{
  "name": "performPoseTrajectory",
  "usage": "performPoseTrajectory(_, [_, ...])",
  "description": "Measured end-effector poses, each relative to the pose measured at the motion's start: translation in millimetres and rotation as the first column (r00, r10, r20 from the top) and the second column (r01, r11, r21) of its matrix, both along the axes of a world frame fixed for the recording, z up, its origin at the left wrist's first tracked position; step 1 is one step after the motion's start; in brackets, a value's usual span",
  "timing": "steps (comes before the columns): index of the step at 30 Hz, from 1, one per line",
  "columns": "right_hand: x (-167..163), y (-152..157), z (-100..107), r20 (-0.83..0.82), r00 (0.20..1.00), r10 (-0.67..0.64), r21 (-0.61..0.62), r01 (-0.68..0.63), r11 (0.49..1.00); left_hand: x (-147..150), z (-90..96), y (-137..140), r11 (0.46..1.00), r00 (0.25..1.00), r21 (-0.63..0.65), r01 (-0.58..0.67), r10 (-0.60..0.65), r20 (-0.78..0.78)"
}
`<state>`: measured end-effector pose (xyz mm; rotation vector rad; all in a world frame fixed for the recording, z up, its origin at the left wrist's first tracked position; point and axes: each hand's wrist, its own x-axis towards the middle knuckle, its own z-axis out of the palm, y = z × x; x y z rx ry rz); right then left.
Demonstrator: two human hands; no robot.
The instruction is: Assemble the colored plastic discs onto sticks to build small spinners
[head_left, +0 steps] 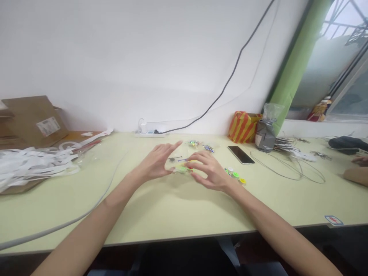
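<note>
Fingers spread on the left hand (155,163) and curl on the right hand (210,172), its grip unclear; a translucent green piece (181,169) is between them. The cardboard box (27,117) bears an illegible label (48,126).

Beyond the right hand (211,171), a phone (240,155) lies before a bag (243,127).

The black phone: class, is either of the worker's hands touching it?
No, the black phone lies on the table with a visible gap between it and the nearer right hand.
</note>
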<state>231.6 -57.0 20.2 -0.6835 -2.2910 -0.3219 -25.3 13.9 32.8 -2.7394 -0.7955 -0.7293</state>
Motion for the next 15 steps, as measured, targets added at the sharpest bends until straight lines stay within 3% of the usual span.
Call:
performPoseTrajectory(3, [10.6, 21.1, -10.1, -0.152, 0.965, -0.215, -0.013, 0.215, 0.977, -7.4, -3.9, 7.1, 0.997, 0.995, -0.015, -0.079, 0.079, 0.054])
performPoseTrajectory(6, [20.1, 57.2, -28.4, -0.019, 0.915, -0.402, -0.104, 0.398, 0.911, -10.4, -8.3, 10.6, 0.995, 0.99, -0.027, -0.099, 0.101, 0.098])
performPoseTrajectory(8, [25.2, 82.5, -39.5, 0.066, 0.887, -0.456, -0.185, 0.46, 0.868, -10.7, -10.1, 10.9, 0.993, 0.987, -0.037, -0.11, 0.114, 0.116])
performPoseTrajectory(12, [30.4, 118.8, -49.0, 0.104, 0.943, -0.316, -0.388, 0.331, 0.86, -8.1, -11.4, 7.9, 0.993, 0.983, -0.045, -0.106, 0.111, 0.147])
performPoseTrajectory(15, [31.3, 131.0, -45.7, 0.011, 0.969, -0.246, -0.478, 0.221, 0.85, -3.3, -13.0, 4.9, 0.995, 0.979, -0.025, -0.097, 0.1, 0.178])
